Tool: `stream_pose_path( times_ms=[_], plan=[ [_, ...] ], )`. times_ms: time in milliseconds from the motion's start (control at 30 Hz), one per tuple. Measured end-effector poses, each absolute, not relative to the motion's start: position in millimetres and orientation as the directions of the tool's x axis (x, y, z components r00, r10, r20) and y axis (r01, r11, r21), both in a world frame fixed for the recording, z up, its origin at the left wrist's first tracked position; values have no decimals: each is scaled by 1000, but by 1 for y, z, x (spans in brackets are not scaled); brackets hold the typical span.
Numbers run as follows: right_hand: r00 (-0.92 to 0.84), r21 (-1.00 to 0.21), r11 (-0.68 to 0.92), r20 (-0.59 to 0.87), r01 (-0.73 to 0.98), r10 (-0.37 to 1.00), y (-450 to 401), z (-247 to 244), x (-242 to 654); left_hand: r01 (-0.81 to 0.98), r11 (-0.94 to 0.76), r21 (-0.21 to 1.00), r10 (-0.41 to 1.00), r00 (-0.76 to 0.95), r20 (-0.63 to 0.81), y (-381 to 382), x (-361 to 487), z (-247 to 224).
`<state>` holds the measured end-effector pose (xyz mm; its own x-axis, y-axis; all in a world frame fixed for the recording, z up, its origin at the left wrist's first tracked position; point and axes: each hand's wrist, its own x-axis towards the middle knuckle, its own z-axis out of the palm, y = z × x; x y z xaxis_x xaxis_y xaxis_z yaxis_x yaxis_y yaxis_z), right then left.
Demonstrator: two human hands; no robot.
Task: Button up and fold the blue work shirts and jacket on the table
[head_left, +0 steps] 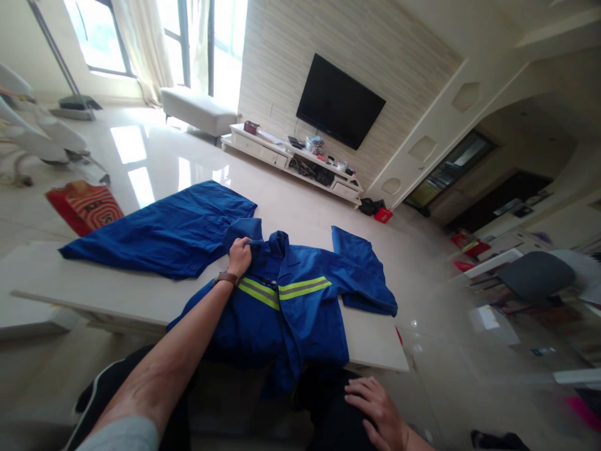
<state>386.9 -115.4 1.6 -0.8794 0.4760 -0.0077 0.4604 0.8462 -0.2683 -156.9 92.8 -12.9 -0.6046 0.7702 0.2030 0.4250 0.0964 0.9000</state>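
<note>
The single head view looks forward and down, tilted sideways, from close over the worktop to the television far beyond.

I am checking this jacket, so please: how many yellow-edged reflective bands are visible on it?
2: one band on the front of the jacket, nearer the left hand; a second band farther to the picture's right. Others may be hidden.

A blue jacket was laid across a pale table, its collar pointed toward the far side. Its chest was crossed by a yellow-green and grey band; its lower part was draped, rumpled, over the near edge.
</note>
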Motion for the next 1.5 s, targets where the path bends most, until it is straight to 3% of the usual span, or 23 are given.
stream_pose_path(
  times_ms=[100, 167, 200, 267, 300, 367, 467, 633, 767, 900, 1000, 1067, 1100, 1133, 1233, 1333, 1433, 1500],
  plan=[
    [-871, -276, 834, -25, 478, 491, -115, -4, 388, 104, -64, 992, 521, -845, 122, 87, -189, -8],
    [-869, -288, 828, -34, 481, 493, -114, -7, 388, 23, -18, 1000, 469, -883, 29, 70, -219, -7],
    [-869, -296, 826, -34, 480, 493, -113, -8, 386, 67, 49, 997, 512, -859, 32, 59, -235, -6],
    [-869, -312, 820, -42, 480, 493, -112, -9, 383, 350, 164, 922, 678, -719, 153, 35, -265, -7],
    [-868, -318, 816, -50, 483, 495, -111, -9, 381, 513, 189, 838, 758, -619, 207, 23, -277, -7],
    [-864, -321, 809, -66, 492, 499, -110, -8, 376, 716, 241, 656, 880, -446, 163, 6, -290, -8],
    [-865, -314, 812, -75, 493, 496, -110, -7, 373, 811, 293, 507, 932, -361, 39, -1, -285, -6],
    [-871, -291, 827, -57, 481, 487, -110, -9, 379, 898, 95, 430, 943, -219, 249, 20, -248, 3],
    [-870, -280, 829, -61, 485, 488, -112, -9, 384, 854, 120, 507, 943, -258, 210, 34, -227, -2],
    [-860, -297, 813, -60, 501, 507, -113, -4, 383, 614, 189, 766, 832, -515, 208, 49, -221, -6],
    [-863, -299, 815, -68, 497, 501, -114, 1, 379, 271, -93, 958, 507, -815, 280, 61, -226, 4],
    [-867, -291, 821, -64, 491, 495, -114, 2, 378, 99, -328, 939, 374, -900, 225, 64, -232, 14],
    [-866, -287, 823, -60, 491, 496, -114, 2, 378, 50, -381, 923, 400, -891, 213, 63, -236, 18],
    [-867, -284, 824, -59, 490, 495, -114, 2, 378, 39, -359, 933, 490, -843, 224, 61, -239, 21],
    [-866, -285, 824, -55, 490, 496, -114, -2, 381, 193, -74, 978, 824, -541, 169, 46, -249, 23],
    [-860, -286, 818, -47, 499, 508, -115, -5, 383, 529, 100, 843, 930, -352, 110, 29, -245, 21],
    [-858, -283, 815, -63, 505, 510, -114, -4, 380, 765, -53, 642, 973, -104, 205, 15, -219, 26],
    [-860, -282, 816, -78, 504, 504, -113, -2, 378, 763, -206, 612, 975, 108, 193, 6, -192, 30]
  ],
)
